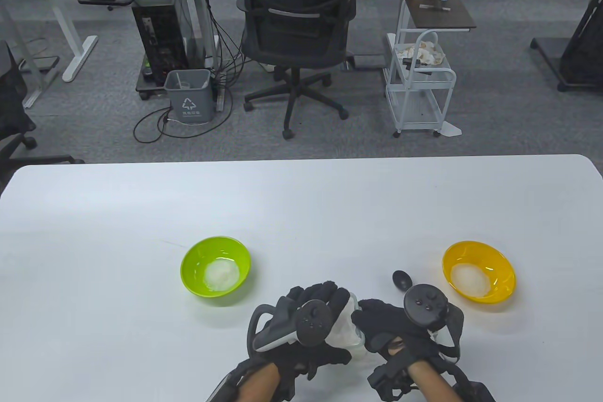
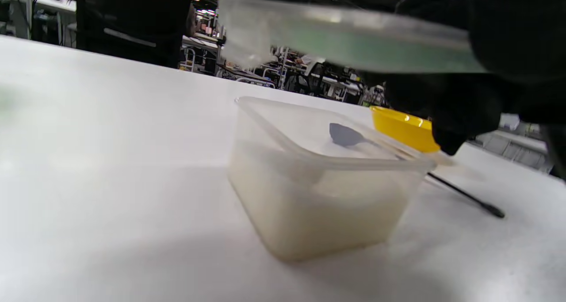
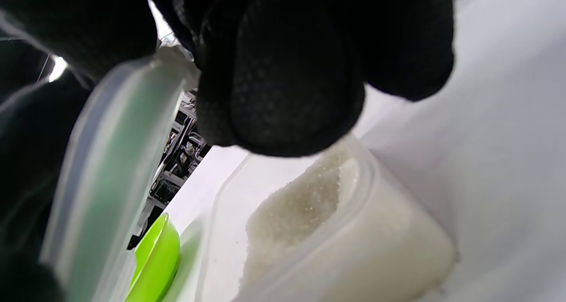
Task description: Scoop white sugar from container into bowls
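Observation:
A clear plastic container [image 2: 318, 178] of white sugar [image 3: 292, 209] stands open on the white table between my hands. A clear lid [image 2: 345, 32] is held tilted just above it. My left hand [image 1: 330, 300] grips the lid's left side and my right hand [image 1: 372, 315] pinches its right edge; the lid also shows in the right wrist view [image 3: 110, 160]. A black spoon [image 1: 401, 278] lies on the table right of the container, untouched. A green bowl [image 1: 215, 266] at the left and a yellow bowl [image 1: 478, 271] at the right each hold a heap of sugar.
The table's [image 1: 301, 204] far half is bare white surface. Beyond its far edge stand an office chair [image 1: 297, 20], a grey bin [image 1: 188, 94] and a white cart [image 1: 419, 91].

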The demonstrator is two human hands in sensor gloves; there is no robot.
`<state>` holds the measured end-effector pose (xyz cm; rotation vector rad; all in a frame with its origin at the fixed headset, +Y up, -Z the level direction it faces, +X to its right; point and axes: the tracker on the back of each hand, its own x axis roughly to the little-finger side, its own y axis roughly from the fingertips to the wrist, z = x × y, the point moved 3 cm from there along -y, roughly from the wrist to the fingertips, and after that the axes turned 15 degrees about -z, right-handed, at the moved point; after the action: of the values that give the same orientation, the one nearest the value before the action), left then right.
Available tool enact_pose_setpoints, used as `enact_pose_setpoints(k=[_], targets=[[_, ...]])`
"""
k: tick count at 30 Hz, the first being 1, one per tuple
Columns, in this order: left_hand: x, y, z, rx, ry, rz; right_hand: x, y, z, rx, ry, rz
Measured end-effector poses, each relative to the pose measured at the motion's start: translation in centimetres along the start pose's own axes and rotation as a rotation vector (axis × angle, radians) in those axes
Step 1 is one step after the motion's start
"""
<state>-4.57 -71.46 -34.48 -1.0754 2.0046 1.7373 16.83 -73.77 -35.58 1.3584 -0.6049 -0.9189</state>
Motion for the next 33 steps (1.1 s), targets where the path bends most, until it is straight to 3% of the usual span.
enact_pose_setpoints(k=[6,12,17,21,24,28,33], targets=[[4.5,1.4,-0.9,-0.137,0.278,0.162,1.3,0.0,-0.6,0.039,-0.073,0.045],[6.5,1.4,-2.5,-0.108,0.565,0.24,2.3,-0.1,-0.4,0.039,-0.084,0.09],[6.8,1.2,-3.1,-0.087,0.539,0.32,3.9,0.0,-0.1,0.014,-0.176,0.19],[7.4,1.5,-3.4,-0.106,0.653,0.364,5.0,0.1,-0.4,0.012,-0.197,0.234],[7.8,1.7,-3.6,-0.105,0.583,0.445,5.3,0.1,-0.3,0.017,-0.26,0.259],[8.0,1.6,-3.8,-0.092,0.553,0.514,5.2,0.1,-0.4,0.031,-0.14,0.268],[7.7,1.2,-3.5,-0.091,0.368,0.548,4.9,0.0,-0.1,0.04,0.016,0.259]])
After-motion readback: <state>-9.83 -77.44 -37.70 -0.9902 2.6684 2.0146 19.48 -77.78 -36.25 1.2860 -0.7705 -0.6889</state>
